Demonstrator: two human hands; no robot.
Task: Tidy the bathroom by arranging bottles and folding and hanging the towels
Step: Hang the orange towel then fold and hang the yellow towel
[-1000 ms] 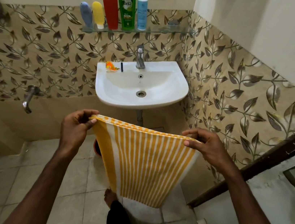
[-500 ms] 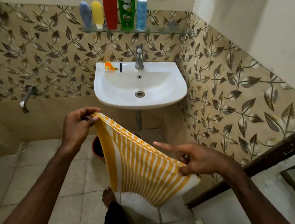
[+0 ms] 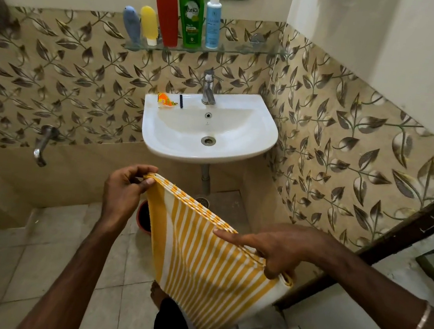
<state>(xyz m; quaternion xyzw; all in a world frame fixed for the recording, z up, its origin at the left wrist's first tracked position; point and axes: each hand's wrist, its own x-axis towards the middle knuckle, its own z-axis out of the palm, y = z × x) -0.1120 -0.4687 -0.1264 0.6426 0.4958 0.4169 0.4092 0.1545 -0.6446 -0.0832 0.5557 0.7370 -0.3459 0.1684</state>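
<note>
One folded yellow-and-white striped towel (image 3: 204, 268) hangs below the sink (image 3: 212, 152), pinched by left hand (image 3: 122, 193) and right hand (image 3: 279, 251); five bottles (image 3: 189, 12) stand above.

Soft, even, warm indoor light; source not visible. Mild sheen on white sink (image 3: 267, 132) rim and glass shelf (image 3: 237, 51). Shadows faint, deepest under the sink. Wide-angle bending along edges; walls bow. Focus sharp centrally, slightly soft at corners.
</note>
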